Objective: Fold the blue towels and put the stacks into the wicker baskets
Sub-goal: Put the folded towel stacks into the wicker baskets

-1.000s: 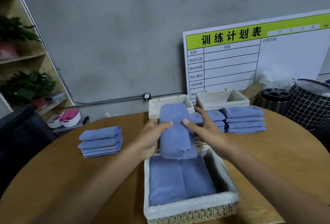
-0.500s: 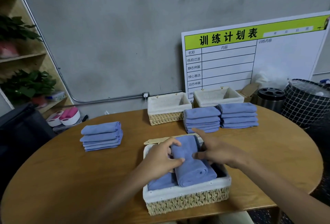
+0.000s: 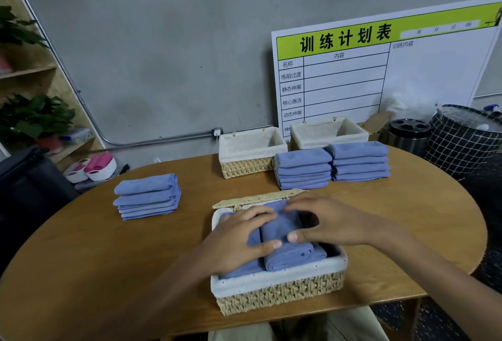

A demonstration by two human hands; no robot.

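A lined wicker basket [image 3: 277,277] stands at the table's near edge with folded blue towels in it. The top folded towel [image 3: 293,255] lies lengthwise on the lower ones. My left hand [image 3: 239,240] rests flat on the towels at its left, thumb against its side. My right hand [image 3: 334,224] is spread over its right side, thumb touching it. Three stacks of folded towels sit on the table: one at the left [image 3: 148,195], and two side by side at the back [image 3: 303,168] [image 3: 360,161]. Two empty lined baskets [image 3: 251,148] [image 3: 326,133] stand behind them.
The near basket's wicker lid [image 3: 255,199] hangs open at its far side. A schedule board [image 3: 380,69] leans on the wall. A metal bin [image 3: 408,134] and a black grid hamper [image 3: 464,139] stand at the right, a plant shelf [image 3: 30,112] at the left.
Both hands brought the folded towel down from above the basket and laid it on the towels inside. The view has pulled back and tilted up.
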